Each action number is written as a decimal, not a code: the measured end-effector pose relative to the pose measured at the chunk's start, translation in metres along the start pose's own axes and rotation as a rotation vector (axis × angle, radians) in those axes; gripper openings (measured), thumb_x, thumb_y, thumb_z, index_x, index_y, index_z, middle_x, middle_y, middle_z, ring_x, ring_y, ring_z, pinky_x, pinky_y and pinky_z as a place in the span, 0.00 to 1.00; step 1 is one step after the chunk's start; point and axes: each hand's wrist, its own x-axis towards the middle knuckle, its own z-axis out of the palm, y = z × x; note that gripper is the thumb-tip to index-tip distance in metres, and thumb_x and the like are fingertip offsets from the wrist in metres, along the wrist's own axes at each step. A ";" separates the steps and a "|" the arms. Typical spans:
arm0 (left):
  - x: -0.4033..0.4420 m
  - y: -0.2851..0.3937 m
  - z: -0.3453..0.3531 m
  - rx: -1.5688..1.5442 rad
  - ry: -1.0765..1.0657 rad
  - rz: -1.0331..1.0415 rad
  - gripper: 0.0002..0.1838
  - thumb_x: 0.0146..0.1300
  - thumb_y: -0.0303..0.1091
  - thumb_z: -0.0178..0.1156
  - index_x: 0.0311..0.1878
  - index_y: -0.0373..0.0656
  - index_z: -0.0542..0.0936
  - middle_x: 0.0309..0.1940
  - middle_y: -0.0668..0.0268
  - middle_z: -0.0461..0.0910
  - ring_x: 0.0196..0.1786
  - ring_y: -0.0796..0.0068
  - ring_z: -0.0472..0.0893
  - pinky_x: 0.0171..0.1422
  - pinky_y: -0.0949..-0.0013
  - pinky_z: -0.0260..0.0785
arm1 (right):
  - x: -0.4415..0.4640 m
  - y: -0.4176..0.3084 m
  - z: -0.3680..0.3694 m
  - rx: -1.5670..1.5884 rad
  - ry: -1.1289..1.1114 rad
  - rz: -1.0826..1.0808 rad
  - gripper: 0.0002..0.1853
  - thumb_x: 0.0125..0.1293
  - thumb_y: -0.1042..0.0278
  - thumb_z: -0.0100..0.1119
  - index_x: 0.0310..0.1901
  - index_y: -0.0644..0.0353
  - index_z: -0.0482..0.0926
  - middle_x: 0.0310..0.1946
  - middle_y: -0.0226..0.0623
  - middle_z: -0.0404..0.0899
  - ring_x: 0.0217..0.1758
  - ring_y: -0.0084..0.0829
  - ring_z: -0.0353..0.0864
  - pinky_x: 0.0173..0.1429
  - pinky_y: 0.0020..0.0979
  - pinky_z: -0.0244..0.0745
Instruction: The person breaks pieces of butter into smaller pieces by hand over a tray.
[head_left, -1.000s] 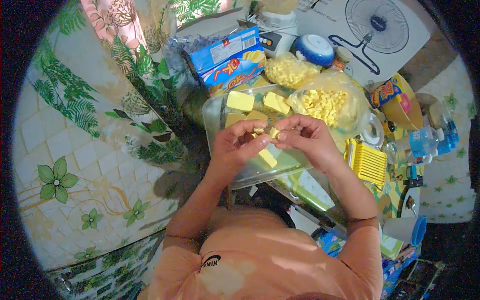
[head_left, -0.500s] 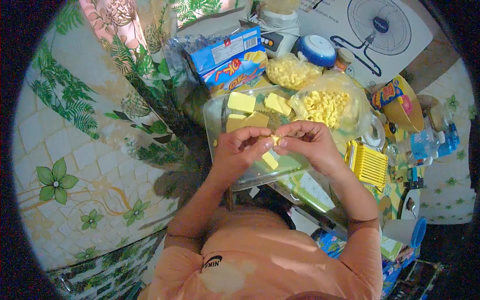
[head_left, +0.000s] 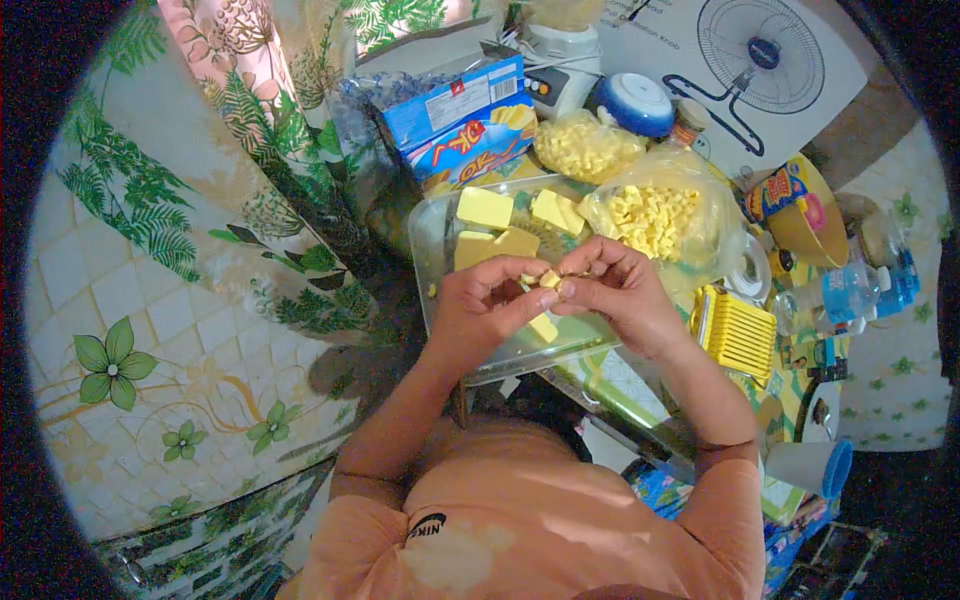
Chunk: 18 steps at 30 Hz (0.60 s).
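Observation:
Above a clear plastic tray (head_left: 420,255), my left hand (head_left: 487,300) and my right hand (head_left: 622,298) meet fingertip to fingertip. Both pinch small pieces of pale yellow cheese (head_left: 549,280) between thumbs and forefingers. Behind my hands, larger cheese blocks (head_left: 485,208) and cut slabs (head_left: 557,212) lie in the tray. A flat cheese strip (head_left: 543,327) shows partly below my fingers. Right of the tray's back, an open clear bag (head_left: 655,220) holds many small cheese cubes. A yellow slicer (head_left: 738,335) with parallel bars lies right of my right hand.
Behind the tray are a blue box (head_left: 465,115), a second bag of yellow pieces (head_left: 588,147), a blue bowl (head_left: 633,104) and a white appliance (head_left: 563,65). On the right stand a yellow tub (head_left: 810,220), water bottles (head_left: 850,292) and a white-and-blue cup (head_left: 812,466).
The small cheese between my fingertips now shows as separate pieces, where it looked like one lump before. My hands have barely shifted.

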 end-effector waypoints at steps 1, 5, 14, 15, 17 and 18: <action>0.000 0.002 0.000 0.019 -0.007 -0.022 0.15 0.52 0.27 0.65 0.44 0.37 0.78 0.35 0.66 0.80 0.35 0.81 0.77 0.39 0.77 0.70 | 0.000 0.000 0.000 0.002 -0.002 -0.008 0.08 0.57 0.76 0.61 0.38 0.61 0.74 0.34 0.33 0.79 0.37 0.22 0.79 0.42 0.26 0.78; -0.002 0.007 -0.001 0.070 -0.028 -0.033 0.15 0.53 0.27 0.64 0.44 0.36 0.77 0.36 0.66 0.80 0.36 0.81 0.77 0.39 0.77 0.70 | 0.000 0.000 0.000 0.038 -0.012 -0.002 0.08 0.58 0.76 0.59 0.39 0.60 0.74 0.35 0.32 0.78 0.36 0.22 0.78 0.41 0.25 0.78; -0.004 0.004 -0.001 -0.001 0.007 0.033 0.13 0.55 0.29 0.62 0.44 0.36 0.78 0.31 0.68 0.79 0.30 0.83 0.75 0.34 0.78 0.68 | 0.000 -0.001 0.000 0.147 -0.002 0.046 0.08 0.60 0.74 0.57 0.41 0.60 0.73 0.34 0.33 0.78 0.37 0.24 0.80 0.39 0.26 0.79; -0.004 0.006 0.000 -0.013 0.014 0.023 0.13 0.56 0.29 0.61 0.44 0.35 0.78 0.32 0.66 0.79 0.31 0.81 0.76 0.34 0.76 0.69 | 0.000 -0.002 0.001 0.153 0.000 0.050 0.08 0.61 0.73 0.57 0.42 0.60 0.73 0.34 0.33 0.78 0.37 0.25 0.81 0.39 0.26 0.79; -0.004 0.009 0.001 -0.027 0.039 0.006 0.13 0.56 0.29 0.61 0.44 0.35 0.78 0.31 0.65 0.79 0.29 0.80 0.75 0.33 0.76 0.69 | -0.001 -0.004 0.001 0.166 0.008 0.054 0.08 0.61 0.73 0.56 0.42 0.60 0.73 0.34 0.33 0.78 0.37 0.26 0.81 0.38 0.26 0.79; -0.004 0.010 0.002 -0.033 0.051 -0.003 0.13 0.56 0.29 0.61 0.44 0.35 0.78 0.31 0.65 0.79 0.29 0.80 0.75 0.33 0.76 0.69 | -0.001 -0.004 0.001 0.173 0.014 0.054 0.08 0.61 0.73 0.56 0.43 0.60 0.73 0.34 0.33 0.78 0.36 0.26 0.82 0.38 0.26 0.79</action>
